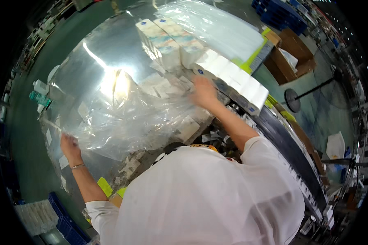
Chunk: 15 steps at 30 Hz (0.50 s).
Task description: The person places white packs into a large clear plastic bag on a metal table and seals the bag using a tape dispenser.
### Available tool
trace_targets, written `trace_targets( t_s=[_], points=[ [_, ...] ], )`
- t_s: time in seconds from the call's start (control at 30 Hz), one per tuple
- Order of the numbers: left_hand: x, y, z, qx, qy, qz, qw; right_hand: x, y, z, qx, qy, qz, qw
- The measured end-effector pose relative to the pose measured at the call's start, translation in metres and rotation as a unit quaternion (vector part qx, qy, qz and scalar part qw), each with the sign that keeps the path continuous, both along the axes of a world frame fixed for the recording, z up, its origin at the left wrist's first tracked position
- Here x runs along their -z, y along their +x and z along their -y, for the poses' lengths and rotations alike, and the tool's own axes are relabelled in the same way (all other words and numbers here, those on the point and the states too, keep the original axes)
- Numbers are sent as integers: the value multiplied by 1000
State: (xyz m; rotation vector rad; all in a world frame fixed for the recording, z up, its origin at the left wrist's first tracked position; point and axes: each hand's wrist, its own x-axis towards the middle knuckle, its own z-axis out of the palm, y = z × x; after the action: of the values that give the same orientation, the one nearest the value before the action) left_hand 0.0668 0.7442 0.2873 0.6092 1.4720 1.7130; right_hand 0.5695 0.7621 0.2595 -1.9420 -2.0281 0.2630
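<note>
A clear plastic bag [139, 126] lies spread and wrinkled across the shiny metal table [110, 45] in front of me. At its left end my left hand [70, 147] is closed on the edge of the plastic. My right hand [203, 93], slightly blurred, is closed at the bag's right end. Just beyond the right hand stands a row of white tissue packs [233, 79]. Two taller printed packs of tissue [167, 43] stand side by side farther back on the table.
A stack of clear plastic bags [216, 28] lies at the far right. A dark conveyor belt [290, 143] runs along my right side. Beyond it are an open cardboard box [292, 57] and a standing fan [292, 100]. Bottles [41, 98] stand at the table's left edge.
</note>
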Motion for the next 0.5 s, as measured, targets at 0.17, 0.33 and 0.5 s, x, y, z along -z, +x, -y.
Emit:
trace_targets(
  t_s=[0.17, 0.33, 0.5],
  points=[
    [-70, 212, 15, 221, 138, -281, 924, -49, -152, 1, -310, 146, -283, 896],
    [-84, 194, 28, 166, 6, -635, 755, -66, -139, -47, -228, 88, -63, 968],
    [-54, 59, -19, 15, -98, -835, 542, -101, -133, -93, -263, 193, 70, 943]
  ],
)
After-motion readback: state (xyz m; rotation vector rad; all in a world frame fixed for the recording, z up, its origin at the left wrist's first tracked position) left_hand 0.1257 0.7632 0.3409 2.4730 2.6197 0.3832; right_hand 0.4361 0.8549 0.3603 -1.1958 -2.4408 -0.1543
